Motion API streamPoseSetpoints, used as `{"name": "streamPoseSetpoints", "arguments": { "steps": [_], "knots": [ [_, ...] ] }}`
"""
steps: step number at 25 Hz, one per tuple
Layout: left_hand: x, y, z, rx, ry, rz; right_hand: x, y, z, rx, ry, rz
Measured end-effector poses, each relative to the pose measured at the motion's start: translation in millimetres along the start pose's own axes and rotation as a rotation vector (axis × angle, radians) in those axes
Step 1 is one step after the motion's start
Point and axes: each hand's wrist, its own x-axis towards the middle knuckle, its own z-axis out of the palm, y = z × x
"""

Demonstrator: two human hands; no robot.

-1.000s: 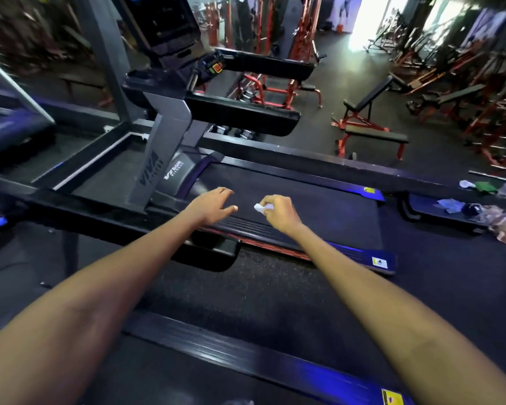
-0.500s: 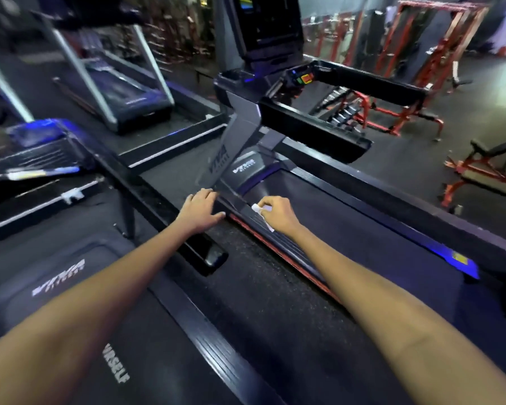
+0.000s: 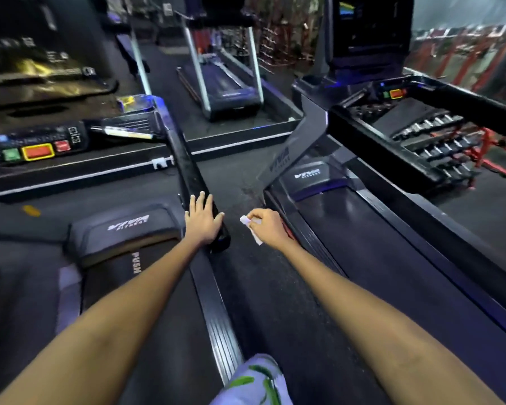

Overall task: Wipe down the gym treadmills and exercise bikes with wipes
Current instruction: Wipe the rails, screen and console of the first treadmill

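Observation:
I stand between two black treadmills. My left hand (image 3: 202,218) rests flat, fingers straight, on the end of the black handrail (image 3: 184,165) of the left treadmill (image 3: 120,229). My right hand (image 3: 268,226) pinches a small white wipe (image 3: 250,226) just above the floor strip beside the side rail (image 3: 310,244) of the right treadmill (image 3: 392,258). The left treadmill's control panel (image 3: 32,146) with red and green buttons lies at the far left.
A third treadmill (image 3: 225,83) stands ahead on a raised platform. The right treadmill's console (image 3: 368,36) and handrails (image 3: 392,144) rise at the upper right, with a dumbbell rack (image 3: 438,144) and red frames behind. My patterned shorts (image 3: 251,381) show at the bottom.
The view swung left and the treadmills shifted right in frame. My left hand moved onto the handrail end and lies flat. My right hand still holds the wipe, now left of the right treadmill's rail.

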Motion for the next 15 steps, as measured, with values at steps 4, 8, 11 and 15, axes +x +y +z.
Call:
{"name": "streamPoseSetpoints", "arguments": {
  "steps": [4, 8, 11, 15],
  "knots": [
    [1, -2, 3, -0.082, 0.082, 0.01, 17, 13, 12, 0.073, 0.014, -0.082],
    [1, -3, 9, -0.102, 0.131, 0.004, 51, 24, 30, 0.056, -0.057, -0.271],
    [4, -4, 12, -0.088, 0.15, 0.001, 90, 31, 49, 0.105, -0.007, -0.443],
    [5, -1, 17, -0.21, 0.244, 0.051, 136, 47, 89, 0.335, 0.031, -0.645]
  ]
}}
